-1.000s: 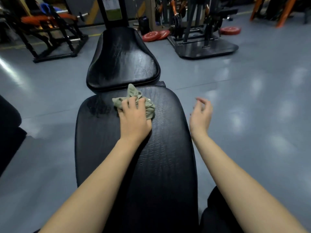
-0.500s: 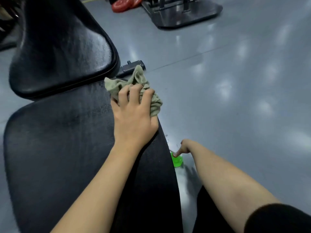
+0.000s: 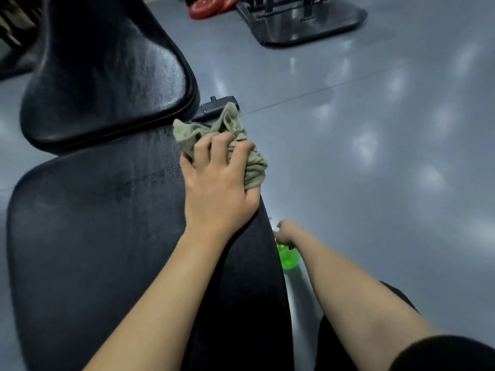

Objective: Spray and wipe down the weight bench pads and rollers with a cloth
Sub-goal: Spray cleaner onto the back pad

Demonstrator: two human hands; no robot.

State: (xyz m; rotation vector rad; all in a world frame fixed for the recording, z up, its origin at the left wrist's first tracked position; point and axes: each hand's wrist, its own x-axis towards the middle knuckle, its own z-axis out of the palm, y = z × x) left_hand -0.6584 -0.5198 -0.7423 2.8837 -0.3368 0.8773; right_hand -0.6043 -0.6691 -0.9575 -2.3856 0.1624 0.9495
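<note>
Cloth (image 3: 255,167), olive and bunched, sits at the two o'clock edge of the long black pad (image 3: 93,223), the surface it rests on, just short of the second pad (image 3: 107,76) at eleven o'clock. The left hand (image 3: 217,180) clamps down on it, fingers dug into the folds. The right hand (image 3: 286,232) is apart, low at five o'clock from the cloth, fingers curled over the top of a green bottle (image 3: 288,258) beside the pad's edge. Red weight plates (image 3: 206,8) lie on the grey floor (image 3: 375,156) at twelve o'clock.
</note>
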